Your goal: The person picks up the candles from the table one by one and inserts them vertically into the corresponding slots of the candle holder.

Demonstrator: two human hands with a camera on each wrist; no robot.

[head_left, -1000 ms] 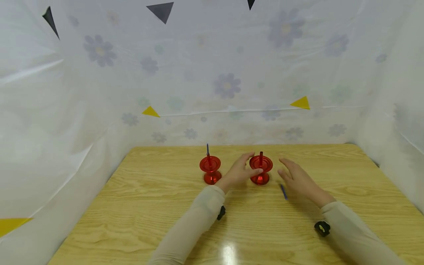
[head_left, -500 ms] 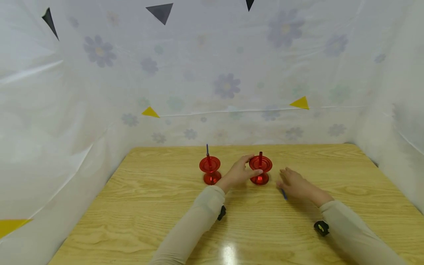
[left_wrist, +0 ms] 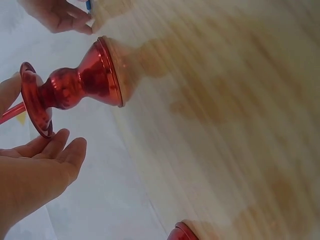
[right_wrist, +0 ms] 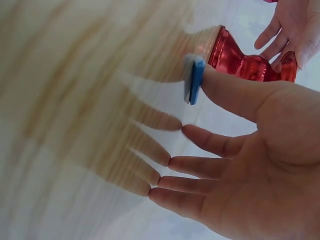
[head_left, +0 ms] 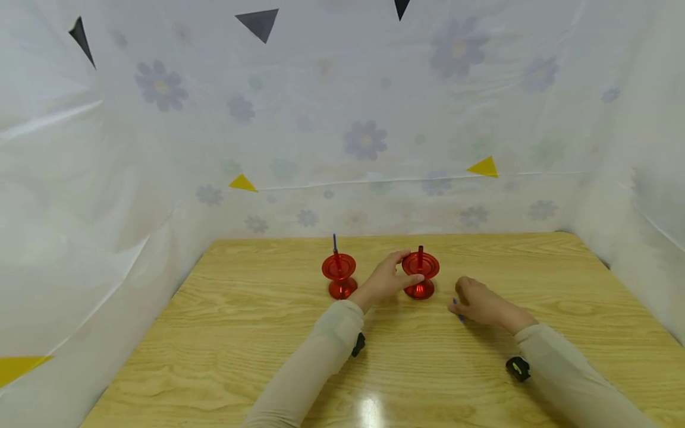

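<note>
- The left hand rests beside a red candle holder, thumb and fingers open and lightly cupped round its top dish, touching the rim rather than gripping it.
- In the left wrist view the same red candle holder shows a wide foot, a narrow waist and a flat top dish; a thin red candle stands upright in it.
- The right hand lies low on the table, just to the right of that holder, fingers spread and mostly straight.
- A small blue candle lies on the table at the tip of the right thumb; it touches the thumb, but I cannot tell whether it is pinched.
- A second red candle holder stands just left of the left hand, with a thin candle that looks blue at the top upright in it.
- Judging by looks, the blue candle is light, thin, smooth and easily snapped; a gentle pinch near its middle would suit it.
- The holder looks glossy, hard and light, likely to tip; its narrow waist offers the surest hold.
- A white flowered sheet hangs behind the table.
</note>
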